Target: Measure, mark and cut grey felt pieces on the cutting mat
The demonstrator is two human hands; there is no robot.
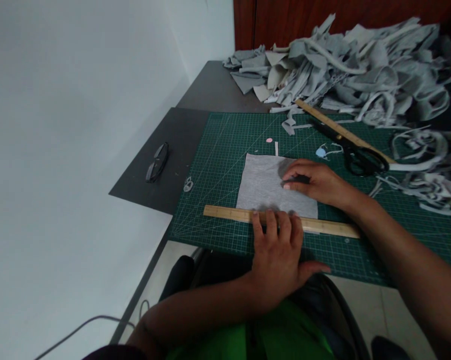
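Observation:
A piece of grey fabric (261, 177), roughly rectangular, lies flat on a green cutting mat (225, 145). Across its near edge runs a wooden ruler (225, 212). My left hand (278, 250) rests its fingertips on the ruler, fingers stretched and thumb out to the right. Over the right part of the fabric is my right hand (319, 185), its fingers bent and the thumb apart from them, with nothing visible between. Whether its fingertips touch the cloth is hard to tell. A narrow pale strip (277, 148) sits at the fabric's far edge.
Black-handled scissors (364, 159) lie beside a second wooden stick (334, 125) at the right. A large heap of grey fabric scraps (360, 70) fills the back. Glasses (157, 162) rest on the dark table at left, near a white wall (78, 125). A blue piece (321, 152) lies nearby.

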